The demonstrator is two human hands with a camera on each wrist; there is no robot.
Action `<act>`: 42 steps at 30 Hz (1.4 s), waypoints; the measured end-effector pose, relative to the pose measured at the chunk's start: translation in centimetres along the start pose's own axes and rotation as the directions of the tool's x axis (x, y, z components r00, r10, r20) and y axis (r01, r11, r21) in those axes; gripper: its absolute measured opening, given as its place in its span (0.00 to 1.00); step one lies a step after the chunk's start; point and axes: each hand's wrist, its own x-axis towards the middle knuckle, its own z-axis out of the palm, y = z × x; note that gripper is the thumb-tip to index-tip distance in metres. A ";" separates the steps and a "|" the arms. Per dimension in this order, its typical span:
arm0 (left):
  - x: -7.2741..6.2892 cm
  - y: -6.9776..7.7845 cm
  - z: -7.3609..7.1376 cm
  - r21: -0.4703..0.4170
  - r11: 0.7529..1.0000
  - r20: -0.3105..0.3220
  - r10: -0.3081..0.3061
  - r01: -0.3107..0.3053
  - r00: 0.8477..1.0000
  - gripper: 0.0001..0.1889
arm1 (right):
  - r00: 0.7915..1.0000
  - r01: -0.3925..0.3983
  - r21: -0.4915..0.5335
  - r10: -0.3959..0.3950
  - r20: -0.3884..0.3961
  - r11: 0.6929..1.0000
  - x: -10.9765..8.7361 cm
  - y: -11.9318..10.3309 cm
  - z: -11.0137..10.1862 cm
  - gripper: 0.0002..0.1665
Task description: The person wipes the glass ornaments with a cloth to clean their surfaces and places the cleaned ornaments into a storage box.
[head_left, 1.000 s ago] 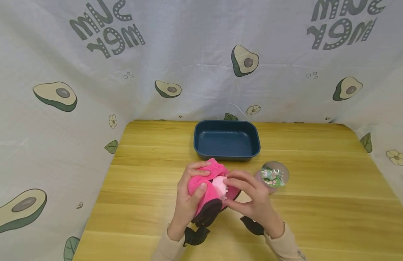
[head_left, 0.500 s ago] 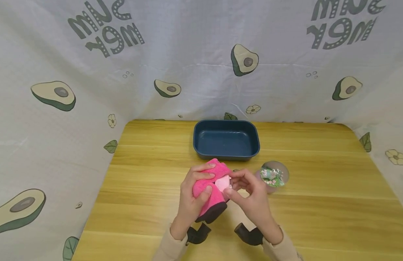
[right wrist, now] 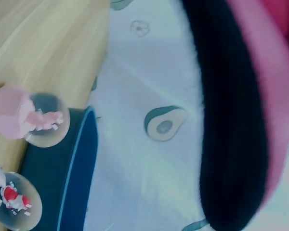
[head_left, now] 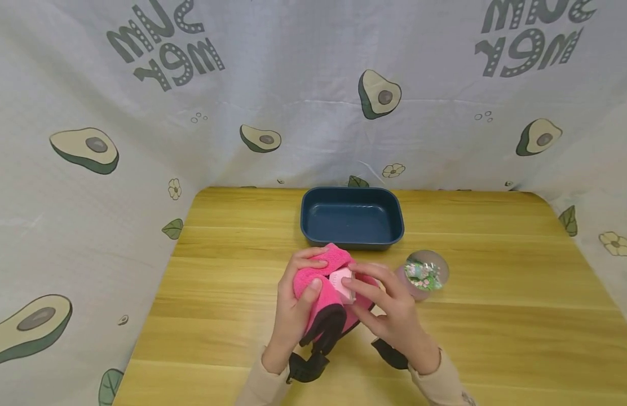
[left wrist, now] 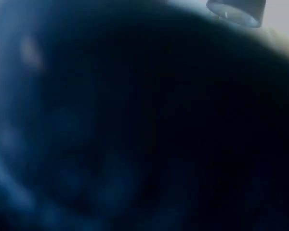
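My left hand [head_left: 295, 299] grips a bright pink towel [head_left: 313, 280] with a black edge, bunched around a pale pink faceted snow globe base [head_left: 340, 279]. Raised lettering shows on the base; whatever lies deeper in the cloth is hidden. From the right, my right hand [head_left: 394, 307] holds the base, fingertips on its upper face and thumb low at its side. In the right wrist view the towel's black edge [right wrist: 231, 115] fills the right side. The left wrist view is almost wholly dark.
A dark blue bin [head_left: 352, 219] stands behind the hands. A snow globe [head_left: 423, 274] with flowers inside sits right of them. The right wrist view shows a pink-based globe [right wrist: 26, 118] and one with a red figure [right wrist: 17, 199] beside the bin.
Half a second ago the towel and base shifted right, then came back left. The base has turned within the cloth, and my right fingertips have moved over its face. The black edge hangs lower again.
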 end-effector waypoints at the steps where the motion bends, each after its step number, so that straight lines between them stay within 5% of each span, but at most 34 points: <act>1: 0.0 0.0 0.1 0.004 1.000 0.005 0.002 -0.002 1.000 0.14 | 1.000 0.010 -0.002 -0.010 -0.011 1.000 0.0 0.1 -0.1 0.17; 6: -0.3 -0.3 0.3 0.045 0.997 0.027 0.056 -0.058 0.998 0.14 | 1.000 -0.012 0.004 0.012 -0.011 1.000 -0.2 0.5 -0.4 0.22; 12: -0.4 -0.8 0.4 0.128 0.980 0.047 0.148 -0.153 0.988 0.16 | 0.982 -0.187 0.069 0.189 -0.026 0.980 -0.8 0.3 -0.3 0.29; 18: -0.2 -1.4 0.5 0.211 0.931 0.067 0.289 -0.297 0.955 0.15 | 0.907 -0.399 0.282 0.420 -0.019 0.873 -1.0 -0.4 0.0 0.29; 22: -0.3 -1.6 0.6 0.269 0.890 0.079 0.361 -0.368 0.929 0.15 | 0.839 -0.516 0.329 0.545 0.007 0.791 -1.1 -0.9 0.1 0.22; 24: -0.3 -1.7 0.6 0.283 0.887 0.068 0.361 -0.365 0.930 0.15 | 0.812 -0.558 0.320 0.584 0.020 0.765 -1.0 -1.1 0.1 0.20; 26: -0.3 -1.7 0.6 0.277 0.900 0.043 0.338 -0.336 0.940 0.16 | 0.819 -0.555 0.296 0.573 0.029 0.777 -0.9 -1.1 0.1 0.22; 31: -0.1 -1.5 0.3 0.141 0.968 -0.047 0.217 -0.209 0.975 0.16 | 0.920 -0.393 0.193 0.386 0.072 0.899 -0.8 -0.6 0.2 0.32; 34: 0.0 -1.3 0.1 0.071 0.984 -0.066 0.166 -0.162 0.984 0.15 | 0.959 -0.280 0.124 0.270 0.089 0.952 -0.8 -0.3 0.1 0.30; 42: 0.0 -1.3 0.0 0.050 0.989 -0.036 0.143 -0.142 0.989 0.16 | 0.982 -0.174 0.060 0.168 0.090 0.983 -0.5 0.0 -0.1 0.24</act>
